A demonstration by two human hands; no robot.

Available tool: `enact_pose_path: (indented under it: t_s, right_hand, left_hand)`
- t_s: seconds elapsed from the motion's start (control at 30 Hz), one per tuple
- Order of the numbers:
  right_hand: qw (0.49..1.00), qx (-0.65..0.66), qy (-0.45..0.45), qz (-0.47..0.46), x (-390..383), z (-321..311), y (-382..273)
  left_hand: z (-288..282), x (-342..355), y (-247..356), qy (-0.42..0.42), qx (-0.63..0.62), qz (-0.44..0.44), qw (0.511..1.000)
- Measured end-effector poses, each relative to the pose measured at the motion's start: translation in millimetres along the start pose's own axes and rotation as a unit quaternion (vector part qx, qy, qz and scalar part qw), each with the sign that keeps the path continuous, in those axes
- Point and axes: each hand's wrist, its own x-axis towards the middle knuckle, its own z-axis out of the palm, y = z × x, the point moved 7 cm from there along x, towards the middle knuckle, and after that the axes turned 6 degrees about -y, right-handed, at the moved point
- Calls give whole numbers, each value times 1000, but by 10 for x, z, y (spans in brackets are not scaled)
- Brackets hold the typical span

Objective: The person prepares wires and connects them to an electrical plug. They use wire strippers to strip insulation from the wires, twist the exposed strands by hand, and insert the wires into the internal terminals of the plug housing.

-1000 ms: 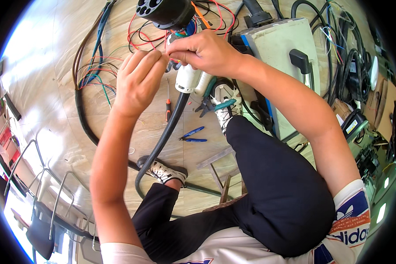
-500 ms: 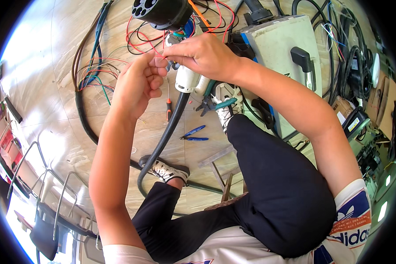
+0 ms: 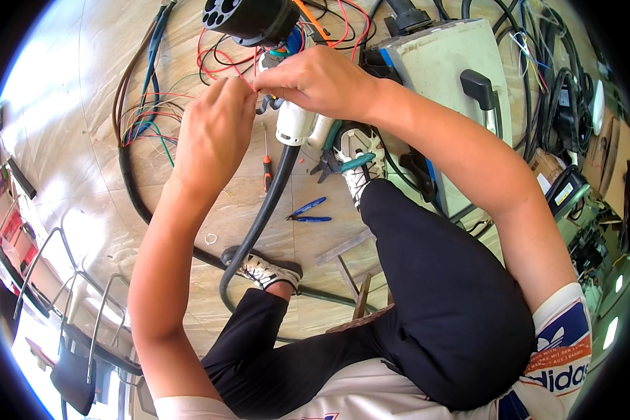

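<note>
My left hand (image 3: 213, 136) and my right hand (image 3: 322, 80) meet fingertip to fingertip, both closed in a pinch on a thin red wire (image 3: 242, 77). The exact grip is hidden by my fingers. Just behind them is a black round multi-hole connector head (image 3: 252, 19) with coloured wires at its base. Its white handle housing (image 3: 295, 126) lies below my right hand, with a thick black cable (image 3: 276, 189) running from it toward my feet. An orange-and-black screwdriver (image 3: 267, 172) lies on the floor left of that cable.
Blue-handled cutters (image 3: 309, 218) lie on the tiles. Green-handled pliers (image 3: 355, 162) rest by my right shoe. A pale box with a black handle (image 3: 434, 70) stands at right, near bundled cables (image 3: 563, 105). Loose cable wires (image 3: 150, 115) spread at left.
My left hand has turned over so its back now faces up, and its fingers have closed in toward the wire. The right hand has shifted slightly left, still pinching.
</note>
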Motion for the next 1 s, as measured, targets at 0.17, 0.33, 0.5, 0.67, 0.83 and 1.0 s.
enact_pose_path:
  t_s: [0.17, 0.33, 0.5, 0.67, 0.83, 1.0]
  right_hand:
    - [998, 18, -42, 32, 37, 21, 31]
    - [995, 40, -55, 70, 63, -8, 25]
    - [997, 50, -23, 57, 48, -18, 44]
    - [997, 57, -16, 54, 41, -22, 37]
    - [996, 55, -27, 64, 40, -21, 27]
    - [997, 50, -23, 53, 39, -13, 34]
  left_hand:
    - [15, -28, 97, -53, 137, 85, 985]
    - [-21, -73, 79, -56, 168, 102, 979]
    - [-262, -205, -7, -4, 137, 67, 988]
    - [-296, -345, -370, 42, -41, -146, 988]
    - [-167, -216, -187, 33, -105, -158, 981]
    - [-143, -141, -145, 29, -99, -181, 978]
